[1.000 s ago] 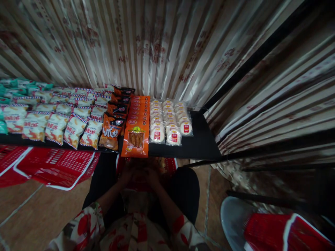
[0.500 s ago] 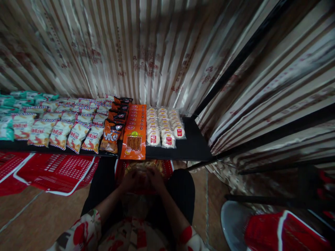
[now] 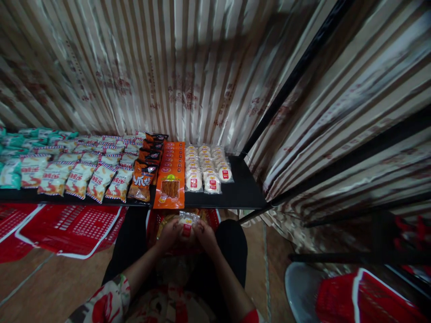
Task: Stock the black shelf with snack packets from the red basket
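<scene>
Between both hands I hold a clear packet of rice crackers (image 3: 187, 225) with a red and white label facing up. My left hand (image 3: 169, 235) grips its left edge and my right hand (image 3: 205, 236) its right edge, both with fingers closed. Below them, between my knees, sits a red basket (image 3: 150, 219) with snacks in it, partly covered by my hands and the shelf edge. On the black shelf (image 3: 232, 200) just beyond, similar rice cracker packets (image 3: 212, 181) stand in three rows. Beside these rows lies an orange pack of stick snacks (image 3: 170, 188).
Orange and black snack bags (image 3: 140, 181), white snack bags (image 3: 80, 179) and green packets (image 3: 11, 172) line the shelf leftward. Red baskets (image 3: 72, 229) stand under it. Black frame bars (image 3: 286, 94) rise at the right, near a grey stool (image 3: 298, 287) bearing a red basket (image 3: 336, 294).
The rice cracker packet has come up into view between my hands, above the basket. My view has shifted, so the shelf sits lower and slightly further left in the picture.
</scene>
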Motion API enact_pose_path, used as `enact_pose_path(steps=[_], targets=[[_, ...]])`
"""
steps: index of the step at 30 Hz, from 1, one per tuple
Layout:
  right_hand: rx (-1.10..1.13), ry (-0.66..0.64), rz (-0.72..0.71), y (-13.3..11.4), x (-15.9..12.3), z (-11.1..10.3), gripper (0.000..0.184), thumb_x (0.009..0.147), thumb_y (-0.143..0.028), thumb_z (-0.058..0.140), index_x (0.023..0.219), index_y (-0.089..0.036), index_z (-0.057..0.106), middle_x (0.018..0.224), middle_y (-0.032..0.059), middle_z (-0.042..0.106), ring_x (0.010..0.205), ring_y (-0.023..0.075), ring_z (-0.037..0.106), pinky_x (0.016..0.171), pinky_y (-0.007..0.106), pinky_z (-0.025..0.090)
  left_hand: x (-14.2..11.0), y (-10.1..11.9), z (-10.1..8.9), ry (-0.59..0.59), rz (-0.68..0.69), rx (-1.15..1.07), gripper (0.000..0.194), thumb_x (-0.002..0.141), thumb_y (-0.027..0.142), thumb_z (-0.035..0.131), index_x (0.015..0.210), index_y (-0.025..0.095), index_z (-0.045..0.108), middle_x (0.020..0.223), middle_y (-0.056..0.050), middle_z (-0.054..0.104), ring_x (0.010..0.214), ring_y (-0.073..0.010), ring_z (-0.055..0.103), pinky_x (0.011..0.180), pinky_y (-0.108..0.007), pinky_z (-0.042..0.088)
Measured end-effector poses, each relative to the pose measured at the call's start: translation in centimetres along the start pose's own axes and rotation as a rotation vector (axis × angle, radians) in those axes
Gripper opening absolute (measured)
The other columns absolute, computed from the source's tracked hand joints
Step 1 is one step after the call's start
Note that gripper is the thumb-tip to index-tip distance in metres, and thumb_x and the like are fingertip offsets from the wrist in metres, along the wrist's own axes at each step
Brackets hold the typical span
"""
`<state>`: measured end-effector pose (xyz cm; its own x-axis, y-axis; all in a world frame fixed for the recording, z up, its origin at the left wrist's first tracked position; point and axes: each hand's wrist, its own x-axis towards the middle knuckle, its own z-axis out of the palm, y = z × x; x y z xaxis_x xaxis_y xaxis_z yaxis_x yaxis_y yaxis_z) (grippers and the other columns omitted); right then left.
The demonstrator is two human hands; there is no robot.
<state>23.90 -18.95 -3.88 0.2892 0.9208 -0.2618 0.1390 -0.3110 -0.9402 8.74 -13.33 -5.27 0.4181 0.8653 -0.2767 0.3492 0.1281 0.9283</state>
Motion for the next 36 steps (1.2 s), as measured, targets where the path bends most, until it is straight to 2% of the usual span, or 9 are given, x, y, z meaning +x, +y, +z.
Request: enact_pose_path(steps=[5,11,15,19,25,31,36], targets=[[0.042,-0.004,-0.022,0.4,-0.1,-0.6,0.032,0.070,-0.039,0.048,0.093,-0.018,0.053,0.063,-0.0011,0.059,0.056,0.0148,0.056,0.051,0.024,0.045,0.0,0.9,0.8,0.016,-0.013,-0.023,0.032,0.076,0.038,0.043,0.092,0.014,0.058,0.080,-0.004,0.067,0.071,-0.0166,0.060,0.064,-0.026,0.048],[0.084,-0.004,-0.041,0.6,-0.3,-1.7,0.045,0.072,-0.038,0.048,0.112,-0.018,0.048,0.067,-0.0001,0.063,0.058,0.0160,0.060,0.055,0.026,0.049,-0.3,3.5,1.6,0.046,-0.005,-0.070,0.027,0.073,0.033,0.044,0.087,0.014,0.058,0.076,-0.003,0.067,0.068,-0.0172,0.060,0.062,-0.026,0.048],[0.167,0.060,-0.062,-0.2,-0.5,-2.5,0.046,0.070,-0.039,0.052,0.110,-0.017,0.050,0.070,0.0014,0.065,0.059,0.0171,0.061,0.056,0.027,0.050,-0.4,4.8,2.4,0.048,-0.010,-0.092,0.025,0.072,0.031,0.046,0.086,0.014,0.058,0.074,-0.003,0.067,0.068,-0.0170,0.060,0.062,-0.027,0.048],[0.180,0.121,-0.091,-0.9,-0.8,-3.6,0.038,0.069,-0.042,0.056,0.098,-0.018,0.054,0.068,0.0014,0.065,0.060,0.0168,0.061,0.057,0.027,0.049,-0.4,5.6,3.4,0.047,-0.007,-0.113,0.019,0.074,0.027,0.045,0.085,0.015,0.057,0.073,-0.002,0.066,0.068,-0.0154,0.060,0.063,-0.025,0.048],[0.206,0.197,-0.116,-1.2,-0.7,-5.6,0.035,0.070,-0.048,0.057,0.090,-0.019,0.056,0.071,0.0031,0.067,0.062,0.0173,0.062,0.058,0.027,0.050,0.2,7.1,4.9,0.086,0.079,0.073,0.018,0.074,0.014,0.044,0.086,0.017,0.057,0.080,-0.001,0.063,0.073,-0.0129,0.058,0.069,-0.023,0.046],[0.203,0.261,-0.146,-1.8,-0.1,-8.0,0.040,0.068,-0.046,0.061,0.096,-0.018,0.060,0.081,0.0060,0.069,0.070,0.0200,0.065,0.066,0.032,0.053,1.8,9.1,7.1,0.102,0.063,0.072,0.018,0.076,0.014,0.045,0.092,0.018,0.052,0.074,0.001,0.059,0.065,-0.0101,0.057,0.062,-0.020,0.045],[0.175,0.322,-0.181,-1.9,0.6,-10.0,0.045,0.070,-0.046,0.059,0.103,-0.016,0.061,0.091,0.0087,0.070,0.081,0.0224,0.065,0.069,0.033,0.054,3.2,10.1,9.0,0.129,0.106,0.032,0.010,0.076,0.014,0.047,0.084,0.019,0.048,0.069,0.004,0.056,0.061,-0.0088,0.056,0.058,-0.019,0.045]])
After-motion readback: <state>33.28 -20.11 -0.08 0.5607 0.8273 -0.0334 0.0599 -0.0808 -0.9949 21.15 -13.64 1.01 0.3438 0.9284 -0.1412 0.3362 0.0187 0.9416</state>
